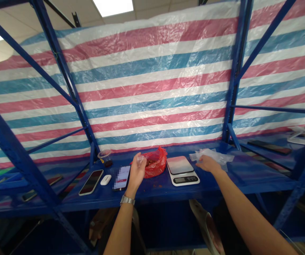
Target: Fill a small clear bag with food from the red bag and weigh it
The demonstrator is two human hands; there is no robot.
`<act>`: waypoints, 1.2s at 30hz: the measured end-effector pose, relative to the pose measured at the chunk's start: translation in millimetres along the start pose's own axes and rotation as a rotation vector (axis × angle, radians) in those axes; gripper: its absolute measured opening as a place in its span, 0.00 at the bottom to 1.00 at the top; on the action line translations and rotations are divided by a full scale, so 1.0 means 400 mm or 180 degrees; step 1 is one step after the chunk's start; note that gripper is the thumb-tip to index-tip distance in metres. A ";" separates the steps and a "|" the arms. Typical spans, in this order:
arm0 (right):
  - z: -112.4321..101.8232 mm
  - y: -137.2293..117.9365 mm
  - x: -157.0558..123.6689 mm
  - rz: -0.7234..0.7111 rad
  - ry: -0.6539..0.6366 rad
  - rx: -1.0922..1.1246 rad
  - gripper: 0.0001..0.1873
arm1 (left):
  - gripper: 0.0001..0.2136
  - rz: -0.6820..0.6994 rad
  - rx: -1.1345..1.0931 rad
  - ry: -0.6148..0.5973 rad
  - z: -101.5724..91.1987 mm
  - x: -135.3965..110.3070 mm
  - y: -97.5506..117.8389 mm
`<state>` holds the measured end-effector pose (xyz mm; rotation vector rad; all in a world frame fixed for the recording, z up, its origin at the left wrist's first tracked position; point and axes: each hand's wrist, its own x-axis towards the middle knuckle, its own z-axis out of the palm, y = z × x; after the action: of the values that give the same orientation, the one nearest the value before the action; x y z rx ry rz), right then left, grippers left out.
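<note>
Two bare forearms rise from the bottom of the view: the right forearm (248,212) slants in from the lower right, while the left forearm (120,230) climbs almost upright, a silver metal-link wristwatch (127,200) on its wrist. Both pass over the front edge of a dark-blue painted steel shelf (248,175). The left hand (137,173) stands with thumb and fingertips pressed together, pinching a small clear plastic piece (141,160), its exact form too small to tell. Just to its right lies a crumpled red plastic bag (154,163) with dark brownish contents at its mouth, far nearer this hand than the other. The right hand (208,164) lies palm down with its fingers close together, their tips at the near edge of a loose pile of clear plastic bags (210,155) stretched lengthwise along the shelf; whether they grip it cannot be told. Between the hands sits a white digital kitchen scale (181,170) with a flat platform. Left of the left hand lie a black-faced smartphone (91,182), a white oval earbud case (106,180) and a second smartphone (121,177) with a blurred screen, and behind them stands a small clear plastic cup (105,158). Farthest off hangs a pink, blue and white striped plastic tarpaulin (152,88).
</note>
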<state>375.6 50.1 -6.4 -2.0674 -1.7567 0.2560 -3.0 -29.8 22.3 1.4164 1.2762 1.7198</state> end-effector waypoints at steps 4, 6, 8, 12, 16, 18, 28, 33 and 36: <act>0.001 -0.029 -0.003 -0.0080 0.0103 0.0237 0.07 | 0.25 0.0069 0.0288 -0.0124 0.023 -0.010 0.002; -0.005 -0.053 -0.005 -0.0084 0.0256 0.0414 0.08 | 0.24 0.0016 0.0279 -0.0238 0.031 -0.017 0.011; -0.012 -0.091 -0.009 -0.0181 0.0465 0.0649 0.11 | 0.24 -0.0002 0.0269 -0.0316 0.037 -0.026 0.017; -0.007 -0.219 -0.040 -0.0839 0.0769 0.1234 0.14 | 0.23 -0.0024 0.0411 -0.0471 0.038 -0.048 0.014; 0.035 -0.375 -0.103 -0.2193 0.0839 0.2130 0.12 | 0.20 -0.0003 0.0592 -0.1144 0.029 -0.069 0.008; 0.064 -0.436 -0.129 -0.2688 0.0659 0.2254 0.09 | 0.20 0.0019 0.0677 -0.1479 0.018 -0.078 0.011; 0.122 -0.479 -0.123 -0.2374 0.0333 0.0004 0.15 | 0.21 -0.0124 0.0808 -0.1507 -0.044 -0.098 0.030; 0.123 -0.450 -0.113 -0.2482 -0.0014 -0.0260 0.18 | 0.20 -0.0100 0.0727 -0.1188 -0.051 -0.086 0.015; 0.132 -0.446 -0.109 -0.2468 -0.0181 -0.0314 0.28 | 0.19 -0.0048 0.0808 -0.1053 -0.051 -0.076 -0.005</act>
<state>185.9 38.9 16.1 -1.2912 -2.4784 -0.0083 -14.0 -61.9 8.3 1.7449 1.3446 1.2769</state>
